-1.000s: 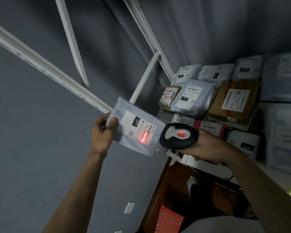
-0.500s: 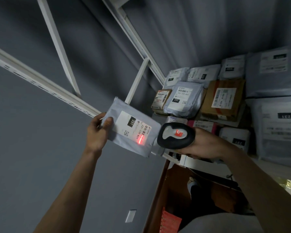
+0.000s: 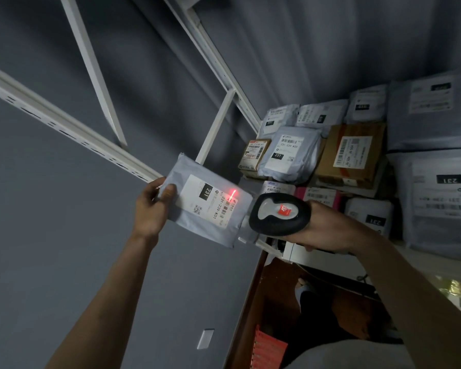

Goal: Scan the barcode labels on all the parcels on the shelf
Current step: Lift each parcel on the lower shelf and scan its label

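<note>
One grey poly-mailer parcel (image 3: 205,201) was up in front of me, off the shelf and held out to the left of the stack, and the scan was the step in hand. My left hand (image 3: 151,206) pinched its left edge, thumb on the front face and fingers curled behind, so the soft, slightly crinkled bag hung flat enough to show its white label (image 3: 210,202). My right hand (image 3: 328,227) was wrapped round the grip of the handheld scanner (image 3: 278,214), a rounded black shell with a grey top and a red tag, just beside the parcel's right edge. The red beam (image 3: 233,194) landed near the top of the barcode, at the label's corner rather than square across the bars, so I judged the read uncertain: the next move called for a small tilt of scanner or bag to lay the line over the bars. Further right, the shelf (image 3: 320,255) carried the rest: more limp grey mailers, two stiff brown cardboard boxes (image 3: 351,153) with flat labels, and a pink packet (image 3: 318,195), packed touching one another. Plenty there to scan, I reckoned.
</note>
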